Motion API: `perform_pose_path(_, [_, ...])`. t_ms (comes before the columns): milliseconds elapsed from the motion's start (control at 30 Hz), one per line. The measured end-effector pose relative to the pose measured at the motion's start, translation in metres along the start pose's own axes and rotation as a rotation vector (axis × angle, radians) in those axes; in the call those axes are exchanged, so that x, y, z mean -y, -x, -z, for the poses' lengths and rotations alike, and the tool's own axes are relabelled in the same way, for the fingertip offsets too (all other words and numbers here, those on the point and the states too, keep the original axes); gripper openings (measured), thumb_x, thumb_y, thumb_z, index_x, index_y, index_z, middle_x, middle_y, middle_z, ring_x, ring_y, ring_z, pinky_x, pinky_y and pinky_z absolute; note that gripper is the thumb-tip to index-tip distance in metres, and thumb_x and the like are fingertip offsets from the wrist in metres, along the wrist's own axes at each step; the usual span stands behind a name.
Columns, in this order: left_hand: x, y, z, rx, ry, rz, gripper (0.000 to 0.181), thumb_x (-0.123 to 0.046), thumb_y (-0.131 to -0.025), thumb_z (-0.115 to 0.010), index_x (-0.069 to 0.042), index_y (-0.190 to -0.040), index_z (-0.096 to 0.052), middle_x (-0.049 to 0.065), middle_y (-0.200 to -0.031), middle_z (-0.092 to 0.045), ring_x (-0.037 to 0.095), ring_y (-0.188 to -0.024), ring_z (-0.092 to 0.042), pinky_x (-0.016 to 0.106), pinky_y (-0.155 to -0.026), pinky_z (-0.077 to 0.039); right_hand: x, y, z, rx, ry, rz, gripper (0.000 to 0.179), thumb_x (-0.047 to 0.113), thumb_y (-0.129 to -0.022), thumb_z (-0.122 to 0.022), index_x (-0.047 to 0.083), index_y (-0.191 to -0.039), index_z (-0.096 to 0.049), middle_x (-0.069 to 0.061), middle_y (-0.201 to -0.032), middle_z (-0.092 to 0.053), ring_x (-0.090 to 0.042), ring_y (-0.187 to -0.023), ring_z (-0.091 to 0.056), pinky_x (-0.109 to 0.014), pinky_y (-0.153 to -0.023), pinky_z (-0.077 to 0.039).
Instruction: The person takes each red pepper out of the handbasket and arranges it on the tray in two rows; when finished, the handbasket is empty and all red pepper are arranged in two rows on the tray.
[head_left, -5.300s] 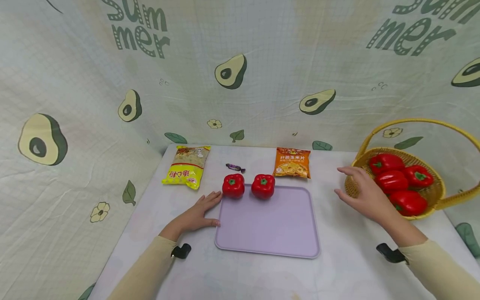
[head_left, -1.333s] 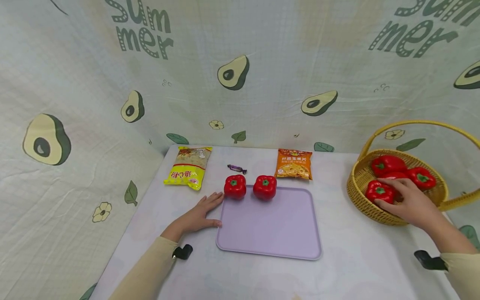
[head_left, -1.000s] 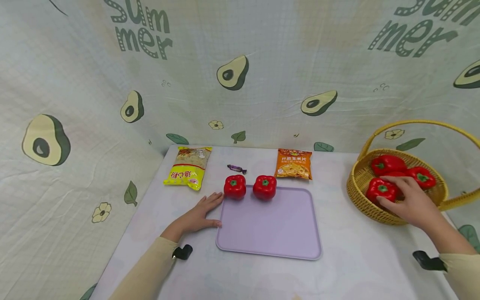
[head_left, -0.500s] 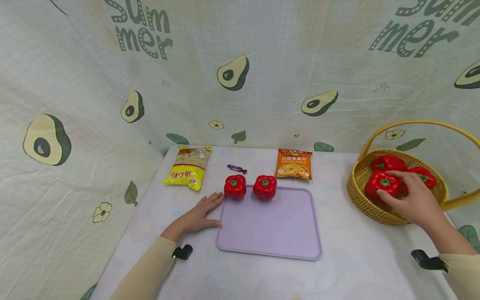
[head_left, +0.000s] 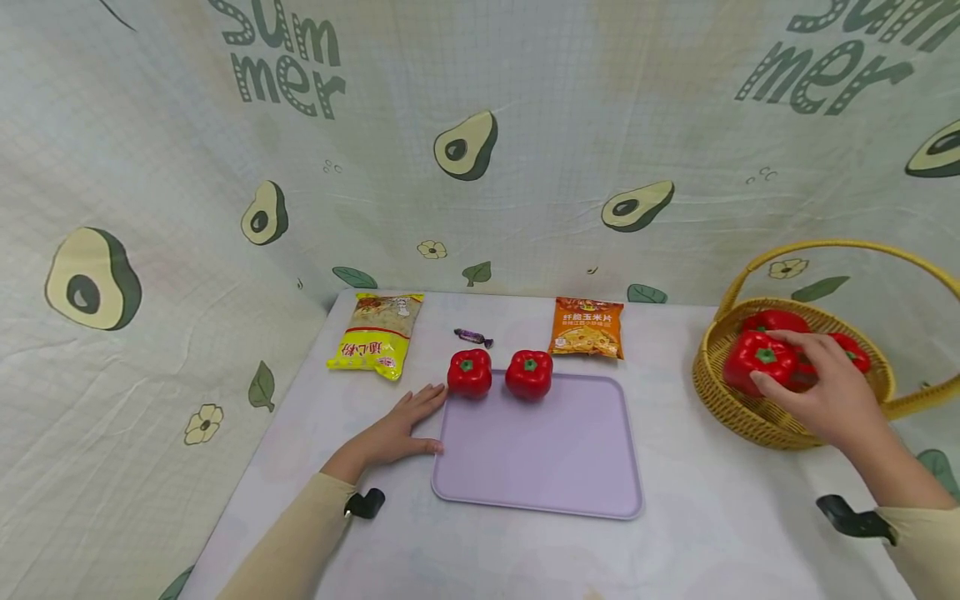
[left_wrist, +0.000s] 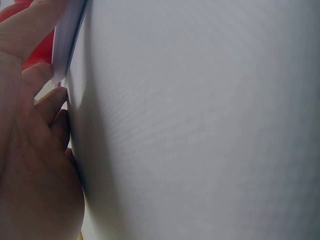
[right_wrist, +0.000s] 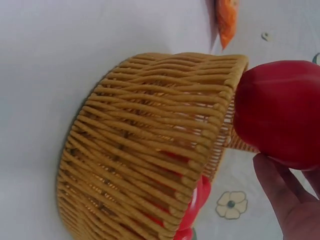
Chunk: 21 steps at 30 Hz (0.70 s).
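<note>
Between thumb and fingers, my right hand (head_left: 836, 392) grips a red bell pepper (head_left: 761, 360) over the wicker basket (head_left: 738, 421). The right wrist view has this bell pepper (right_wrist: 282, 112) raised above the rim of the basket (right_wrist: 135, 135). More red bell peppers (head_left: 776, 320) lie in the basket, partly hidden by the hand. My left hand (head_left: 393, 431) rests on the table with fingers spread, its fingertips and thumb at the left edge of the lilac tray (head_left: 540, 458). Two bell peppers (head_left: 469, 373) stand side by side at the tray's far left.
Behind the tray lie a yellow bag (head_left: 377, 333), a small purple wrapped candy (head_left: 473, 337) and an orange snack bag (head_left: 587, 327). The basket's tall handle (head_left: 840, 244) arches over it. A printed cloth (head_left: 555, 150) hangs behind the table.
My right hand has reached into the basket, taken hold of a bell pepper and lifted it somewhat. The left hand, tray and two peppers there have stayed put.
</note>
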<state>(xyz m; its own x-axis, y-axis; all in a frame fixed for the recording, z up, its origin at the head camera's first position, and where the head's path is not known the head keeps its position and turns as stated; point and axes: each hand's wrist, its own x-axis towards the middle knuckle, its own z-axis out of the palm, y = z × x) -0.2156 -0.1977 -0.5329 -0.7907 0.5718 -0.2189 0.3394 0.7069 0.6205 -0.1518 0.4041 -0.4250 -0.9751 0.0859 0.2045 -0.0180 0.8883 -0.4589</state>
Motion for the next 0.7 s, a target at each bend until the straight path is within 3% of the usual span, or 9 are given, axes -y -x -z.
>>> perform_pose_path(700, [-0.002,0.001,0.001,0.0,-0.004,-0.004,0.1,-0.058,-0.085,-0.075,-0.027,-0.163,-0.022,-0.007,-0.17,-0.013,0.017,-0.157,-0.003,0.046,-0.126,0.0,0.03,0.003,-0.016,0.01,-0.064,0.082,0.072,0.024,-0.085,-0.083,0.004,-0.145,-0.046,-0.03,-0.141,-0.041,-0.053,-0.123,-0.036,-0.079,-0.081,-0.046])
